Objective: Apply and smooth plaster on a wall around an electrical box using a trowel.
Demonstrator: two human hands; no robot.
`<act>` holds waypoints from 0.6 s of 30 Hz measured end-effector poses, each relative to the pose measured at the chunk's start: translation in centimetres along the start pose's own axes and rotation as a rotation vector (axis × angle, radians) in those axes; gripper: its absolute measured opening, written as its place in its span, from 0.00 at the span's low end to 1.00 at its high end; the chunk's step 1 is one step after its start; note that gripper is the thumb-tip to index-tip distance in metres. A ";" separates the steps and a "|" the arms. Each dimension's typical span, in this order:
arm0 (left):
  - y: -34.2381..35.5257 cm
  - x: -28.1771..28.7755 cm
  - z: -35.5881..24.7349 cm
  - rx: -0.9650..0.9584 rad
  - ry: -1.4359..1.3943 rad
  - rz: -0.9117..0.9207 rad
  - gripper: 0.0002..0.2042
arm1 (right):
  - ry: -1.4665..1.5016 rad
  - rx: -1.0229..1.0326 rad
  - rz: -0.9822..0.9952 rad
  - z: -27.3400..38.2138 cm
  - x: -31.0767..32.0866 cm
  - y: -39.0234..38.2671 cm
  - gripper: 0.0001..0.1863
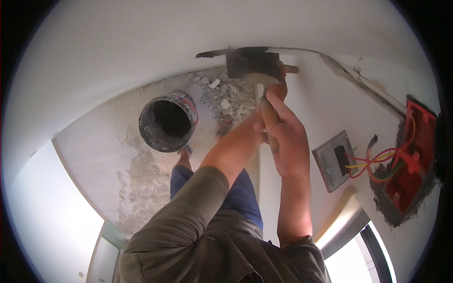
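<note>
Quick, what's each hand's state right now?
Left hand: closed, holding a dark flat-bladed tool; grip partly hidden.
Right hand: closed around a wooden handle.

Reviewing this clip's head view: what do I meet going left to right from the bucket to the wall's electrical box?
Bucket → heap of rubble → right hand gripping a wooden handle → hanging rectangular plate → red electrical box.
</note>
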State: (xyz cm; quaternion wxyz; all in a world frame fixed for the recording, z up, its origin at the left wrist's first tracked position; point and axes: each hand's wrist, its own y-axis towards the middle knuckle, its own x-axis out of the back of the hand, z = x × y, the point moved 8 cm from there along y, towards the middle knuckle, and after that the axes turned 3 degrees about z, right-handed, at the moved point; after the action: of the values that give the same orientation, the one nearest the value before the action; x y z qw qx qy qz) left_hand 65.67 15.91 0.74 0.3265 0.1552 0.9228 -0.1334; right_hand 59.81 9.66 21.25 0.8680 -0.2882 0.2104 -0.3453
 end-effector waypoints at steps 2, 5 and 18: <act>-0.4 -0.1 -0.4 -0.296 0.888 0.119 0.10 | 0.047 0.045 0.057 1.2 -2.0 -0.2 0.33; -0.3 1.0 5.0 0.295 -0.649 -0.031 0.14 | 0.147 0.127 0.028 3.5 -3.3 0.3 0.30; 2.0 -2.4 6.7 0.757 0.092 -0.440 0.09 | -0.142 0.252 0.011 9.4 -4.3 0.5 0.22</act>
State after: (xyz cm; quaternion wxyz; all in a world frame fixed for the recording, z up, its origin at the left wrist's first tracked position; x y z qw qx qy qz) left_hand 71.91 14.99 -3.04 0.1691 0.0694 0.8334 -0.5215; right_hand 62.44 16.38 28.66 0.9118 -0.1996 0.1050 -0.3431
